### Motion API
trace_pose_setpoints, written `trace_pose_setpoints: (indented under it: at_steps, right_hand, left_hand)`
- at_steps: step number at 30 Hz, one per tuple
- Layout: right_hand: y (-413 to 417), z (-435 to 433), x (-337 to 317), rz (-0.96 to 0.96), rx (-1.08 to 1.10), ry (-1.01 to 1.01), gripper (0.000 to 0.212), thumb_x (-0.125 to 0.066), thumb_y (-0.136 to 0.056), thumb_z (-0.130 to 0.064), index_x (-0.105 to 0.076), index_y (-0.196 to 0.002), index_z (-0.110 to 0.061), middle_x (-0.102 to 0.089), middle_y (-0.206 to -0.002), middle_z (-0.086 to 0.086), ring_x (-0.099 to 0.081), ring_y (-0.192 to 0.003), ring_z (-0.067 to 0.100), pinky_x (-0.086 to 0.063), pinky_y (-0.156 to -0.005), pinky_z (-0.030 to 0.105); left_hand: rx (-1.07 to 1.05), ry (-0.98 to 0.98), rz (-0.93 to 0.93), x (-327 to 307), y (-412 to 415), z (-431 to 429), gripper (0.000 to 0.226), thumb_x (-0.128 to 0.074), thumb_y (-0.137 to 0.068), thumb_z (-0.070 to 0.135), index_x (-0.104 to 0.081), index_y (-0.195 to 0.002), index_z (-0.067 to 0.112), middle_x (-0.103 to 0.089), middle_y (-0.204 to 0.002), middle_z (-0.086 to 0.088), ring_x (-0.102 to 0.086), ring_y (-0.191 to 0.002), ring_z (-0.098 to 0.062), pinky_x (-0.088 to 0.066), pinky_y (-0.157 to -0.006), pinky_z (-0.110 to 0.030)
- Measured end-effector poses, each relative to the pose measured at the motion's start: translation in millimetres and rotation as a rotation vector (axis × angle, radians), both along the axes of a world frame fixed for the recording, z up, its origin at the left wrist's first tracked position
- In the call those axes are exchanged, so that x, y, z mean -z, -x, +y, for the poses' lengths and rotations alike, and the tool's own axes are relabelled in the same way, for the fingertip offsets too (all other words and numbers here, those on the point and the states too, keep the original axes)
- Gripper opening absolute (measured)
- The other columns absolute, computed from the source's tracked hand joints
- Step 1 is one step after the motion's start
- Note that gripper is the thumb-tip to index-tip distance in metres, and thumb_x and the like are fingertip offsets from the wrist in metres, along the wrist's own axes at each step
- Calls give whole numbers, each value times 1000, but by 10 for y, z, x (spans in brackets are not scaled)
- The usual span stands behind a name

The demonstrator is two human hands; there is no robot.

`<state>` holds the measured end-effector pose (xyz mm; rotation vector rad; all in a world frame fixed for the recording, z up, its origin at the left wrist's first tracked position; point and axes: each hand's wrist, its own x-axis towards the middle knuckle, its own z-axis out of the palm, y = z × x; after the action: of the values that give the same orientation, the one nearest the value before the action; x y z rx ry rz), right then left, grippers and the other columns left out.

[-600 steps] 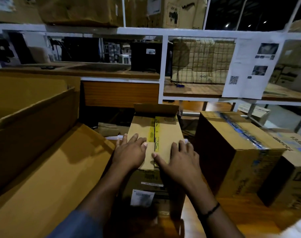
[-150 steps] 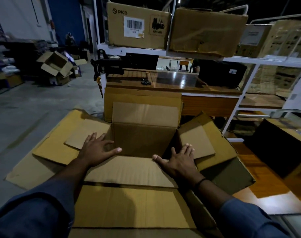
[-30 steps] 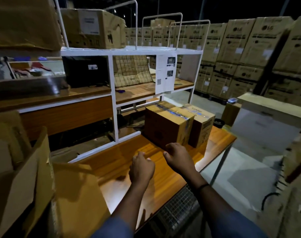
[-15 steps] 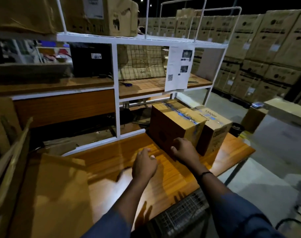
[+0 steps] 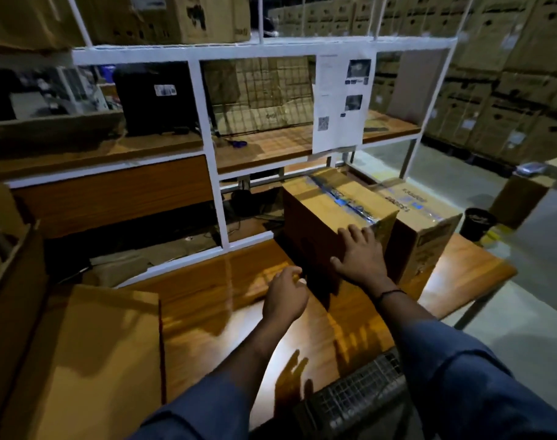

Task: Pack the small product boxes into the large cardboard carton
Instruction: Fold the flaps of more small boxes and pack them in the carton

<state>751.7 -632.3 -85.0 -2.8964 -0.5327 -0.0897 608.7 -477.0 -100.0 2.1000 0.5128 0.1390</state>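
Observation:
Two sealed cardboard product boxes stand side by side on the wooden table. The nearer box has blue tape along its top; the second box sits to its right. My right hand lies with spread fingers against the near top corner of the taped box. My left hand hovers over the table just left of that box's near bottom edge, fingers loosely curled, holding nothing. The large carton's open flap fills the lower left.
A white metal shelf frame with wooden shelves stands behind the table. It holds a black case, wire mesh and a hanging paper sheet. Stacked cartons fill the right background. A black bin stands past the table's right end.
My right hand has slid up onto the taped box's near top corner. My left hand has moved closer to the box's lower edge. The view has shifted closer to the boxes.

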Motion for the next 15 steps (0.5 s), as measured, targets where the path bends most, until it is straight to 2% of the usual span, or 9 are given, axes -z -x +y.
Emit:
trace_pose_setpoints:
  at_steps: [3,4,6,8,10,12,14,15]
  right_hand:
    - [228,135,39,-55,-23,9,74,-54,-89,-59,-36,-154,-28,-28,-165,3,-16,-153,36,-31,-115,54]
    - [306,198,35,-73,-40,10,72,-51,-87,-58,-40,-152,-28,-31,-164,3,-17,-153,35,-31,-115,53]
    - [425,338,8,-107,-90,44,65,-50,-88,-54,-45,-146,-27,-36,-161,4,-20,-151,35,-30,-114,52]
    - [509,451,-14,-106,-130,51,54,-53,-93,-48,-49,-142,-26,-41,-156,3,-23,-148,35,-32,-113,52]
    - [572,501,-14,-101,-126,-77,48,-55,-96,-40,-53,-142,-26,-47,-149,1,-30,-142,29,-36,-112,54]
    - [558,480,-43,-174,-80,-311,49,-62,-95,-32,-54,-142,-24,-50,-144,3,-39,-136,26,-40,-109,54]
    - [418,407,-105,-290,23,-463,59,-67,-93,-33,-48,-147,-20,-43,-150,10,-39,-138,31,-40,-112,55]
    - [323,365,-142,-304,83,-509,68,-68,-93,-39,-41,-152,-20,-34,-158,12,-34,-143,34,-37,-115,54]
  left_hand:
    - [17,179,32,8,-244,61,36,-53,-105,29,-58,-140,20,-60,-138,-2,-59,-123,-26,-50,-94,-34]
    - [0,259,57,-14,-357,83,38,-52,-105,35,-58,-139,18,-62,-138,-7,-59,-124,-30,-50,-97,-36]
    - [-50,411,102,31,-671,156,56,-50,-101,53,-53,-143,16,-60,-141,-18,-58,-126,-39,-50,-106,-50]
    - [-123,563,131,99,-959,241,72,-48,-99,61,-39,-155,15,-52,-149,-19,-55,-130,-42,-49,-107,-57]
    - [-243,677,120,68,-1078,309,78,-50,-102,57,-25,-162,15,-45,-156,-17,-52,-133,-42,-49,-107,-56]
    - [-336,697,106,57,-1075,367,80,-52,-102,54,-16,-164,19,-38,-162,-15,-47,-138,-43,-46,-109,-57]
    - [-343,697,116,105,-1021,415,79,-53,-105,48,-8,-165,25,-31,-166,-11,-43,-142,-44,-46,-109,-58]
    - [-328,699,126,129,-972,432,76,-53,-106,44,-7,-165,28,-28,-167,-9,-43,-142,-44,-46,-109,-59]
